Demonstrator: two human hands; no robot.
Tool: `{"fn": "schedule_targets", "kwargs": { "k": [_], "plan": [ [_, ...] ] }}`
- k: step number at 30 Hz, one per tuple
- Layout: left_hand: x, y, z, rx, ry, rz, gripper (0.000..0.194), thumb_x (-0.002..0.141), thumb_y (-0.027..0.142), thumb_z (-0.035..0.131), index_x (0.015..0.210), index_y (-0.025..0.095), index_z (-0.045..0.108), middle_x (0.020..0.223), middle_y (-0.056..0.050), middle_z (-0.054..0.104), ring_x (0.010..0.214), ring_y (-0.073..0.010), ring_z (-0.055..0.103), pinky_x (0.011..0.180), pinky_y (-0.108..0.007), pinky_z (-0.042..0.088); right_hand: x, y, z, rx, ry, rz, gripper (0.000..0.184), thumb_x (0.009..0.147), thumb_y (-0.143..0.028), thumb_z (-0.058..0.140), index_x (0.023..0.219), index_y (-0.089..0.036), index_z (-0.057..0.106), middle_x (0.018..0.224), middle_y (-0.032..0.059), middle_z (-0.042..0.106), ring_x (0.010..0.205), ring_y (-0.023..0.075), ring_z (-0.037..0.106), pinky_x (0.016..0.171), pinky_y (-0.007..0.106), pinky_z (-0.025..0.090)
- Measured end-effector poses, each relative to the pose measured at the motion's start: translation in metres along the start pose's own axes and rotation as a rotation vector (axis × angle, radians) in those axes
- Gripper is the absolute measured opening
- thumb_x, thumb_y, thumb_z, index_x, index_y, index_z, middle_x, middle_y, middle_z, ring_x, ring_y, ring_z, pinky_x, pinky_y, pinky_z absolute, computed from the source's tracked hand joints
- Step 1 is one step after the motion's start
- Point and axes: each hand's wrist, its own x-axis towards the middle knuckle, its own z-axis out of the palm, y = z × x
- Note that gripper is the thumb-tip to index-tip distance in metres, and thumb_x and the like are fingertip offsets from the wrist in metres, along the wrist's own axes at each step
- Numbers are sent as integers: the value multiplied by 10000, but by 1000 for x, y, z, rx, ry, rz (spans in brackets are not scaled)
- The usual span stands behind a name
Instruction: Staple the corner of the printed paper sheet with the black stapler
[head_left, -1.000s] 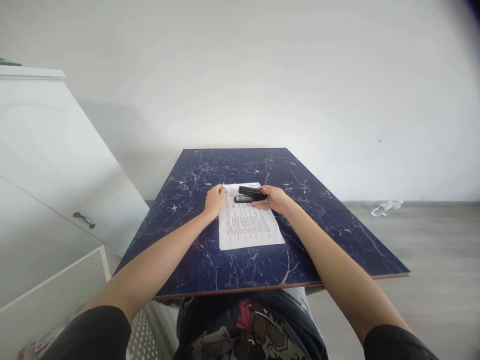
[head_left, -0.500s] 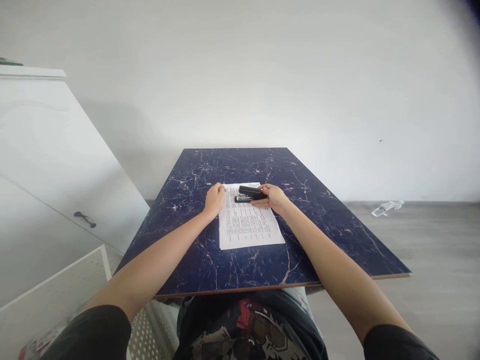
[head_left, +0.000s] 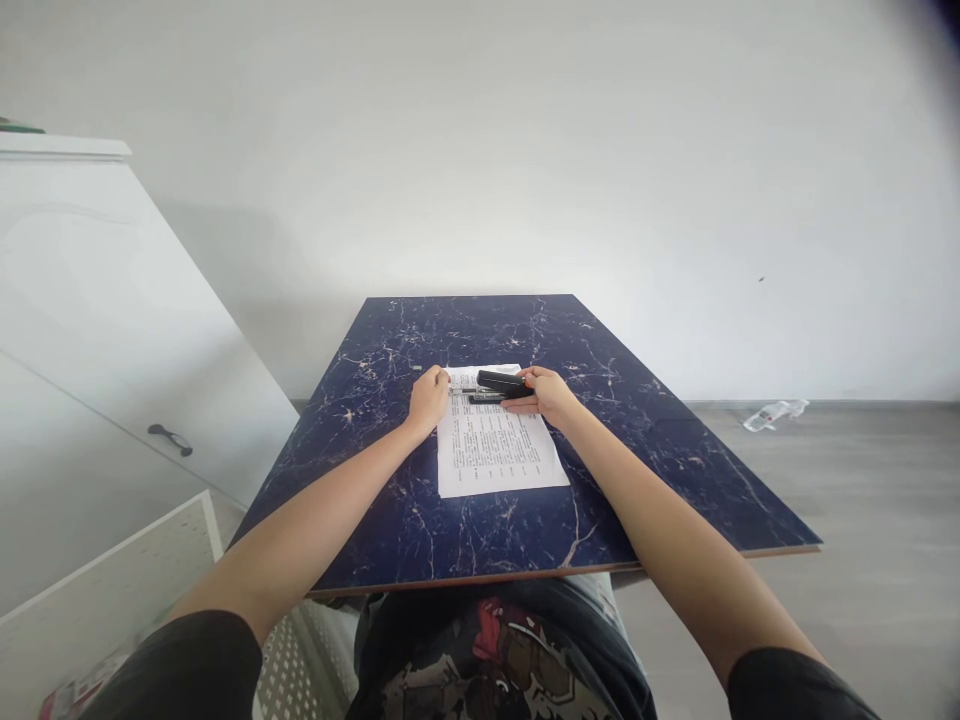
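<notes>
A black stapler (head_left: 501, 382) with its top arm lifted is held over the printed sheet, its jaw facing left. My right hand (head_left: 550, 395) grips its rear end, thumb above and fingers beneath. My left hand (head_left: 429, 396) is closed at the left edge of the paper. From its fingertips a thin silvery metal strip (head_left: 463, 391) reaches across to the stapler, between the raised arm and the base. Whether the strip is loose staples or part of the stapler I cannot tell. The printed paper (head_left: 502, 460) lies flat under both hands.
The dark blue marble-patterned table (head_left: 465, 335) runs toward a white wall (head_left: 480, 150). A small pale bit (head_left: 417, 368) lies beyond my left hand. At left stands a white cabinet (head_left: 112, 300) with a dark handle (head_left: 170, 438). A clear plastic item (head_left: 775, 415) is on the floor at right.
The silvery strip now bridges the gap between my left fingertips and the stapler, where bare paper showed before. Both hands have stayed almost in place.
</notes>
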Motion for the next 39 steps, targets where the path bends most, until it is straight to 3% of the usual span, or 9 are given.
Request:
{"fn": "schedule_targets", "kwargs": {
  "k": [7,14,19,25,28,30,32,35,39],
  "plan": [
    [0,-1,1,29,-27,15,246,950,301,432,781,220,592,795,-20,669,741,-190,618,696,-299,419,-3,-2,-7,-138,-116,-60,514,903,-569,691,1246,-197,601,1340,198,644,785,272,781,710,434,694],
    [-1,0,2,87,-77,98,21,812,228,633,825,211,633,883,-25,705,806,-193,633,738,-298,422,4,7,-11,-323,-163,-193,425,754,-283,889,1102,-183,667,930,100,774,771,253,787,672,333,694],
    [0,-1,2,49,-59,101,110,772,103,599,805,207,616,826,-13,686,775,-182,617,752,-297,413,9,12,-11,-279,-134,-226,396,717,-269,907,1026,-178,678,813,71,765,704,254,782,607,319,686],
    [-1,0,3,-139,85,64,117,881,198,548,772,199,588,765,-8,634,743,-169,569,705,-280,385,2,5,-9,-232,-72,-407,407,689,-333,905,997,-180,689,729,30,710,580,217,740,519,298,648],
    [0,6,5,-417,161,-59,176,917,254,535,753,193,555,721,4,569,633,-133,483,592,-246,331,-5,-3,-7,-228,33,-573,420,740,-377,853,1063,-171,683,744,24,691,530,193,713,491,291,624],
    [-1,11,5,-716,79,-220,222,956,321,502,775,195,531,649,31,477,498,-99,346,492,-227,241,-12,-7,-5,-254,94,-695,408,778,-391,818,1094,-169,685,825,43,704,528,178,703,499,299,622],
    [-3,17,5,-1000,-112,-393,310,1002,420,435,811,193,528,608,48,400,431,-81,235,433,-218,153,-18,-10,-2,-297,127,-818,364,805,-374,794,1099,-180,703,1001,82,716,568,168,709,526,316,634],
    [-6,23,3,-1286,-363,-523,437,1039,503,334,834,175,537,605,46,374,404,-68,226,389,-206,129,-25,-12,5,-390,143,-1031,246,828,-272,747,1066,-211,742,1208,98,682,759,202,744,600,342,661],
    [-9,24,2,-1458,-405,-529,461,1058,499,307,814,172,521,602,50,351,385,-53,237,365,-189,156,-28,-8,12,-577,199,-1296,300,858,-98,634,1077,-259,761,1208,60,707,1106,247,700,836,384,660]
  ]
}}
